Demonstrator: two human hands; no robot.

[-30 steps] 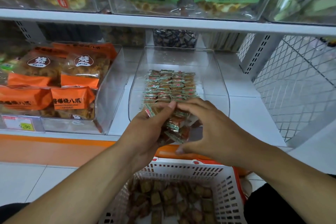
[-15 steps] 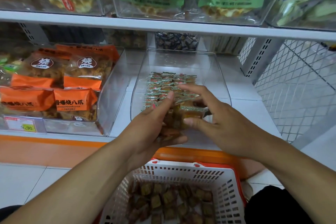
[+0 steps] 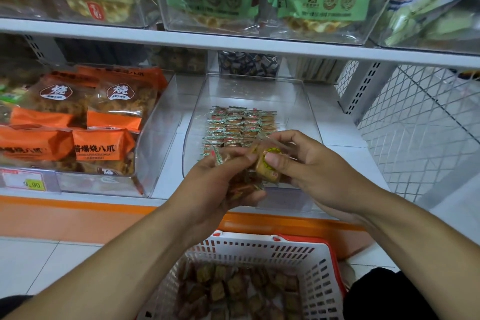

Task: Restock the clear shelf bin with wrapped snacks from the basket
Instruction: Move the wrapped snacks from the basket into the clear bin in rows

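left hand (image 3: 220, 184) clutches snack bundle (image 3: 241, 184); right hand (image 3: 311, 174) pinches one snack (image 3: 267, 166); clear bin (image 3: 309, 112) part-filled; basket (image 3: 319, 275) holds more.

The bin (image 3: 298, 101) sits on the shelf (image 3: 337, 135), rows of snacks (image 3: 241, 122) in it. Left of it stands a bin of bags (image 3: 78, 122). Below, in front, the basket (image 3: 259, 249) holds more snacks (loose). Both hands (image 3: 314, 171) meet between basket and bin.
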